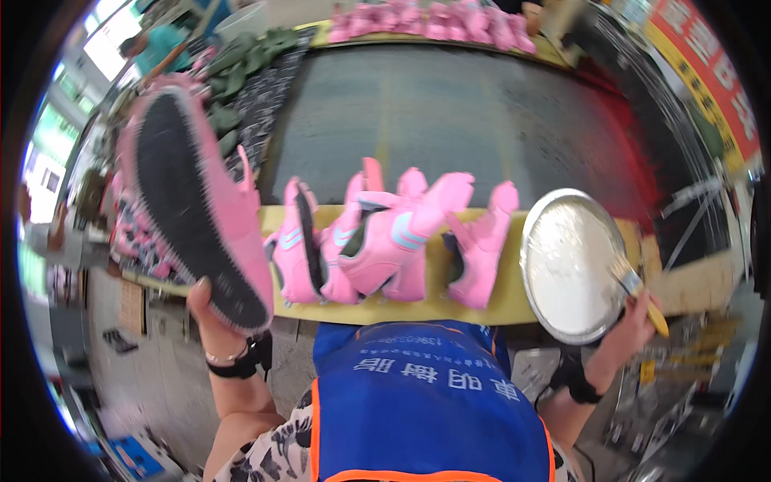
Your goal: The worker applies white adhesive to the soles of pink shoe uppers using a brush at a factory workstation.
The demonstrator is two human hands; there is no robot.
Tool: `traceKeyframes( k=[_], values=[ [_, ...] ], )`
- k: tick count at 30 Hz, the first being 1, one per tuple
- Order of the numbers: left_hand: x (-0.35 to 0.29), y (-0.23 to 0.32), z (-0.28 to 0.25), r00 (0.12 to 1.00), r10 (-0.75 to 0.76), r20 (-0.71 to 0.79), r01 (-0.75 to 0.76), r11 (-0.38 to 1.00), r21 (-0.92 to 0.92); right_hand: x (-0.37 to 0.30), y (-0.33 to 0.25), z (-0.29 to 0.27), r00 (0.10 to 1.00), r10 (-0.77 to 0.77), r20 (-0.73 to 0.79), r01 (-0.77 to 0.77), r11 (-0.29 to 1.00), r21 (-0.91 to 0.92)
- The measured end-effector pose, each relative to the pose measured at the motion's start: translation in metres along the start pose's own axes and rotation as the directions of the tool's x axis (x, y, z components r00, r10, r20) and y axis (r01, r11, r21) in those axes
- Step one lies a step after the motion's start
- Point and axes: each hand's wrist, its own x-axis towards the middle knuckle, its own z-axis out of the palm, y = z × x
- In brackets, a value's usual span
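My left hand (210, 315) grips a pink shoe upper (255, 265) by its lower end. Its black, stitched-edged underside (178, 181) is turned toward me. In my right hand (630, 331) is a paintbrush (657, 315) with a yellow handle. The bristles reach over a round metal pan (526, 269) of thick white liquid (566, 261), and their tips seem to touch it. Between my hands, several pink shoe uppers (401, 245) with pale blue stripes stand close together on a yellow ledge (434, 312). One pink upper (482, 265) stands a little apart, nearer the pan.
Beyond the ledge lies a wide dark conveyor belt (401, 112). More pink uppers (434, 20) line its far side. Dark green pieces (249, 60) are heaped at the far left, where a person in a teal top (163, 55) works. A red banner (715, 64) hangs at right.
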Motion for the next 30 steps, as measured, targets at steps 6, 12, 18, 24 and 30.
traceKeyframes(
  k=[6, 12, 18, 24, 30],
  values=[
    [-0.015, -0.042, 0.082, 0.911, -0.250, 0.329, 0.232, 0.968, 0.092, -0.003, 0.014, -0.013, 0.978, 0.062, 0.199, -0.048, 0.996, -0.071],
    [0.007, -0.079, 0.181, 0.520, -0.777, 0.354, 0.507, 0.615, 0.604, -0.016, 0.028, -0.011, 0.904, 0.071, 0.422, 0.121, 0.904, -0.410],
    [0.019, -0.130, 0.213, 0.259, -0.898, 0.356, 0.550, 0.440, 0.710, -0.016, 0.059, -0.011, 0.872, 0.015, 0.489, 0.329, 0.722, -0.609],
    [0.019, -0.154, 0.218, 0.208, -0.927, 0.311, 0.575, 0.373, 0.728, -0.001, 0.076, -0.023, 0.832, 0.248, 0.496, 0.110, 0.803, -0.586],
    [0.015, -0.153, 0.244, 0.189, -0.942, 0.279, 0.627, 0.334, 0.703, 0.018, 0.062, -0.038, 0.939, 0.138, 0.316, 0.091, 0.785, -0.613]
  ],
)
